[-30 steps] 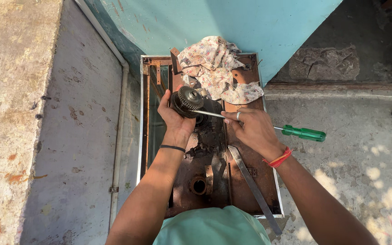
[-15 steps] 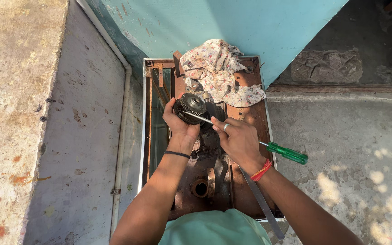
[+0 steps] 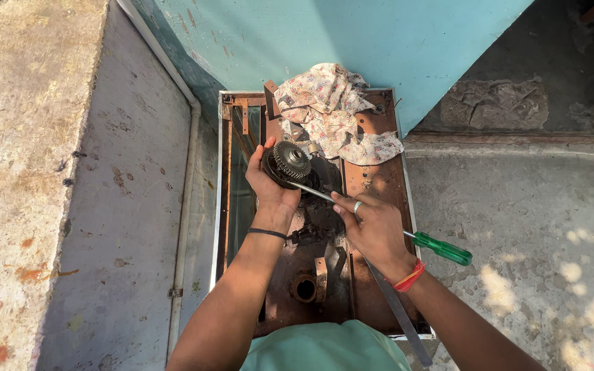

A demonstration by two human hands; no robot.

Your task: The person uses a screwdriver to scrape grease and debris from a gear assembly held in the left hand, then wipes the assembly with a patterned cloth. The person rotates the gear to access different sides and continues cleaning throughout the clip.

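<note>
Just below the floral rag (image 3: 335, 110), the left hand (image 3: 269, 185) is gripping a dark gear assembly (image 3: 290, 163); the right hand (image 3: 372, 227) is clasping a green-handled screwdriver (image 3: 441, 247), tip touching it.

The screwdriver (image 3: 379, 223) shaft vanishes under the right hand (image 3: 372, 230); its tip, perhaps behind the gear (image 3: 290, 161), is hidden.

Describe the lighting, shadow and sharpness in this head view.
Head view: hard sunlight lights the left hand holding the gear, the right hand with the green-handled screwdriver and the floral rag; the turquoise wall and the ground beyond it sit in shade; dappled light falls at lower right; focus is sharp, and straight edges bow slightly.
</note>
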